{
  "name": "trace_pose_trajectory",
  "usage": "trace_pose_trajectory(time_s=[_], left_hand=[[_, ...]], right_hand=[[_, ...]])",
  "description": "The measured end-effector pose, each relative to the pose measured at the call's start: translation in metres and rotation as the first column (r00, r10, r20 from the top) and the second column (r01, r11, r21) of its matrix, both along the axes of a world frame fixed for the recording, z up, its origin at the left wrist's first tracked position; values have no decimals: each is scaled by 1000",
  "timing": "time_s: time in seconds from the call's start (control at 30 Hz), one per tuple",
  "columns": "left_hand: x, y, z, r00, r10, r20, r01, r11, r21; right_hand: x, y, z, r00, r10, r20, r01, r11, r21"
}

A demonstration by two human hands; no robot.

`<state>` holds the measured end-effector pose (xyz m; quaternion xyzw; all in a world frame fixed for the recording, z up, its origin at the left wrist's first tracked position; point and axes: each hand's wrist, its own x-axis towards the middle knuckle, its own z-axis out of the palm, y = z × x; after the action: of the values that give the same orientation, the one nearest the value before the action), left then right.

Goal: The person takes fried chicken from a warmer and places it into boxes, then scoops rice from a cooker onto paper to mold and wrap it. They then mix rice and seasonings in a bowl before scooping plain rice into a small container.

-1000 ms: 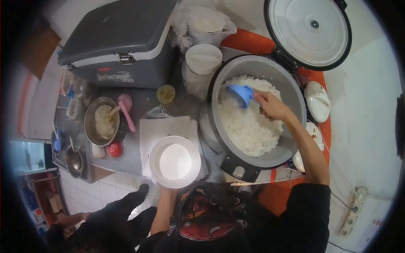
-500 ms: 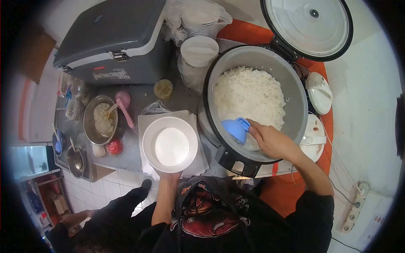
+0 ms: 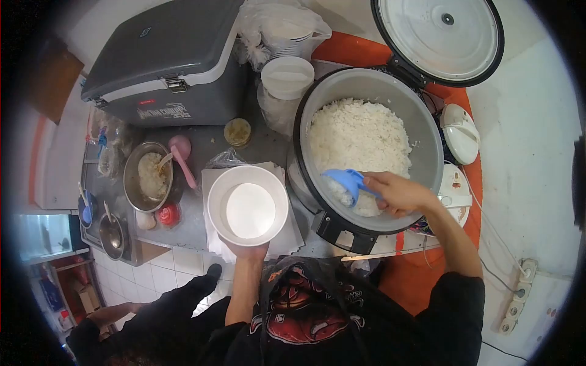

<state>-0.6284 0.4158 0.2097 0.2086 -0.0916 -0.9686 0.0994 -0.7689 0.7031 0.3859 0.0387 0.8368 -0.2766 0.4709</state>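
My left hand (image 3: 249, 249) holds a white paper bowl (image 3: 279, 210) from below, its fingers hidden under the base; nothing lies inside the bowl. My right hand (image 3: 398, 194) grips the handle of a blue rice scoop (image 3: 351, 178), which carries some rice. Scoop and hand are inside the near side of a large rice cooker (image 3: 428, 137), over white rice (image 3: 363, 134). The cooker's round lid (image 3: 439, 36) stands raised at the back.
Left of the bowl are a metal bowl (image 3: 129, 177) of food, a pink ladle (image 3: 184, 168) and a red bundle (image 3: 168, 214). Behind stand a grey cooler box (image 3: 165, 67), a small jar (image 3: 237, 132) and plastic tubs (image 3: 287, 76). Another person's leg (image 3: 177, 299) shows lower left.
The blue scoop has turned from its rounded back showing to its hollow showing, now with rice in it. My left hand and the bowl have hardly moved.
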Motion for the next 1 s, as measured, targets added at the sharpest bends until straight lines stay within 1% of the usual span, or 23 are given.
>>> trace_pose_trajectory(time_s=[0.03,0.07,0.1,0.17,0.2,0.23,0.27,0.3,0.37,0.4,0.47,0.5,0.53,0.57,0.6,0.67,0.7,0.77,0.8,0.87,0.9,0.97,1.0], left_hand=[[2,1,1,999,20,43,-17,998,-65],[5,0,3,999,23,40,-21,998,-63],[9,-2,7,999,37,30,-34,995,-95],[16,-9,3,997,71,17,-68,989,-129],[21,-13,-4,996,88,-13,-89,990,-109],[27,-16,-10,994,100,-42,-104,991,-88],[29,-15,-6,995,97,-38,-100,991,-93],[25,-15,-1,995,90,-52,-95,991,-92],[18,-11,3,993,86,-78,-92,993,-76],[15,-9,3,995,94,-34,-97,989,-115],[20,-7,5,994,105,30,-99,981,-165],[14,-4,8,992,102,73,-91,986,-142],[4,-2,10,989,108,102,-96,989,-115],[-1,1,12,989,114,96,-103,988,-115],[-2,3,17,993,107,60,-98,987,-126],[-6,6,29,994,105,0,-103,976,-193],[-9,6,38,994,106,-3,-105,976,-188],[-17,5,58,997,70,38,-58,962,-269],[-20,8,70,998,49,-25,-54,963,-262],[-27,16,87,999,40,-26,-45,966,-255],[-30,19,92,999,33,-27,-39,960,-278],[-31,28,99,1000,28,3,-26,965,-262],[-32,32,103,999,26,37,-16,968,-250]], right_hand=[[-10,21,-13,987,-75,144,88,992,-86],[-17,32,-19,948,-132,291,183,970,-157],[-15,26,-14,948,-127,292,178,972,-155],[-6,2,-4,996,-93,-16,92,996,-18],[4,-4,-24,996,-83,-9,83,996,-22],[18,-6,-56,927,80,-366,-86,996,-1],[27,-9,-71,710,218,-669,-226,971,76],[29,-2,-71,711,205,-672,-213,974,72],[20,11,-49,874,181,-451,-250,963,-99],[11,2,-27,868,190,-459,-259,961,-93],[10,-21,13,994,100,-44,-98,995,26],[11,-16,10,994,98,-42,-97,995,24],[5,-6,5,999,16,42,-14,999,-52],[0,5,-1,989,-59,136,76,990,-121],[-4,19,-8,988,-61,139,78,990,-121],[-16,49,-14,873,-206,442,355,890,-287],[-18,61,-11,875,-206,438,353,891,-284],[-17,80,-7,758,-332,562,581,734,-351],[-14,90,-8,760,-334,558,582,733,-353],[-3,107,-10,733,-374,568,665,571,-482],[4,112,-7,734,-380,564,665,571,-482],[16,115,0,658,-402,637,752,384,-535],[22,109,10,663,-395,636,747,389,-539]])
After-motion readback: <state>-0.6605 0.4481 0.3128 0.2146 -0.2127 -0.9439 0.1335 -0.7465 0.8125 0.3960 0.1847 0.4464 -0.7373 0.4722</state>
